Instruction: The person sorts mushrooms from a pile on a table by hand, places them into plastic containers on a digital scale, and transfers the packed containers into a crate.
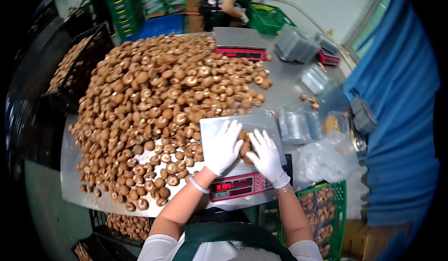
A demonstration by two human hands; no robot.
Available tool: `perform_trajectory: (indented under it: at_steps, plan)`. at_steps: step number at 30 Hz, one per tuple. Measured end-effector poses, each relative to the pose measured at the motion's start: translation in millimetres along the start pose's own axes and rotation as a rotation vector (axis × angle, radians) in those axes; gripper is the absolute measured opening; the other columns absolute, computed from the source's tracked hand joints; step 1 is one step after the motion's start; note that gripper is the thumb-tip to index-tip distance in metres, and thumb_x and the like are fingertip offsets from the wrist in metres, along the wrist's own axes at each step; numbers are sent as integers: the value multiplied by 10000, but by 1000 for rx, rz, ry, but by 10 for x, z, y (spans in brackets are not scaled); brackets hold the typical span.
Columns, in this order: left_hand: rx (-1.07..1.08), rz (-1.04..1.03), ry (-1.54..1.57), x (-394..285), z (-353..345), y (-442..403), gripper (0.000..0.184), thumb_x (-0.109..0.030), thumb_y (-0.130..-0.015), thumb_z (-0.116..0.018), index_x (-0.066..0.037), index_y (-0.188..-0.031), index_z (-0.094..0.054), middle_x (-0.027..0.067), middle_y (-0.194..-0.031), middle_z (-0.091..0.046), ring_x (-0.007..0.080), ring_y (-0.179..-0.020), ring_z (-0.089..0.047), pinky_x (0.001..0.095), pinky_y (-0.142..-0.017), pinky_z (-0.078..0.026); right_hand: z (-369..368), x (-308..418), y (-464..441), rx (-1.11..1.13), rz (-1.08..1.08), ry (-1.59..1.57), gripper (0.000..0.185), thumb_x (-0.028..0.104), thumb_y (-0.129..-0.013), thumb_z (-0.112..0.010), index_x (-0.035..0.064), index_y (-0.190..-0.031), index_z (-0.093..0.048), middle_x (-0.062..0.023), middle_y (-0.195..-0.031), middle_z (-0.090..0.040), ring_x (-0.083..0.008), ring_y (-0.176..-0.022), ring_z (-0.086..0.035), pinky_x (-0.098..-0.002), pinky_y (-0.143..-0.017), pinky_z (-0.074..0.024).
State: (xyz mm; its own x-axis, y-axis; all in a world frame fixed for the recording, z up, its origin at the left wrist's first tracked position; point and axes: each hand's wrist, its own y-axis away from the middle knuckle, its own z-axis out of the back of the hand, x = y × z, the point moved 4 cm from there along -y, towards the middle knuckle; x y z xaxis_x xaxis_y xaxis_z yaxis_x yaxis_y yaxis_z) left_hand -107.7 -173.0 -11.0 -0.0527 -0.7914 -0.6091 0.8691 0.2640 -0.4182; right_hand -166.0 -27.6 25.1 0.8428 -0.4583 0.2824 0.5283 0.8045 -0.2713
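A red-framed digital scale [232,188] with a lit red display stands in front of me. On its metal pan [212,126] lies a small group of brown mushrooms [244,146], partly covered by my hands; whether a clear tray is under them I cannot tell. My left hand [226,145], in a white glove, rests over their left side with fingers stretched out. From the right, my right hand [266,156], also gloved in white, lies against the same mushrooms, fingers extended. Neither hand is closed around anything.
A large heap of mushrooms [154,93] spreads over the steel table left of the scale. Clear plastic trays [300,126] and a plastic bag [326,160] lie to the right. A second scale [240,44] stands ahead. Below right is a green crate [340,214]. Another person [226,2] stands beyond the table.
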Motion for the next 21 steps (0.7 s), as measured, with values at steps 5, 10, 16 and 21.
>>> perform_trajectory:
  at_steps: [5, 10, 16, 21]
  plan:
    - [-14, 58, 75, -194, 295, 236, 573, -227, -894, -587, -35, -1400, -398, 228, -1431, -390, 428, -1332, -340, 460, -1103, -283, -180, -18, 51, 21, 33, 85, 633, 414, -842, -623, 80, -1359, -474, -174, -1419, -422, -381, -1279, -412, -515, -1044, -306]
    - [95, 66, -7, -309, 751, 1189, 532, -238, -846, -638, -54, -1324, -495, 192, -1370, -457, 403, -1256, -424, 456, -1019, -374, 87, 77, 53, -134, 40, -134, 453, 185, -789, -693, 35, -1206, -599, -174, -1298, -540, -385, -1234, -466, -454, -1029, -375]
    - [-337, 461, -272, 193, 1459, 2541, 161, -135, -805, -656, -36, -931, -656, 112, -968, -645, 323, -938, -597, 427, -861, -465, 291, 607, -74, -129, 101, -366, 253, 114, -799, -671, 19, -1033, -651, -140, -1082, -643, -329, -1057, -584, -414, -936, -447]
    - [-658, 934, -102, 769, 1841, 3366, 116, -41, -870, -594, -2, -953, -664, 115, -947, -648, 250, -876, -613, 335, -818, -469, -503, 1688, -232, 45, 433, -565, 81, 108, -798, -657, 64, -865, -668, -46, -884, -652, -244, -826, -605, -360, -740, -487]
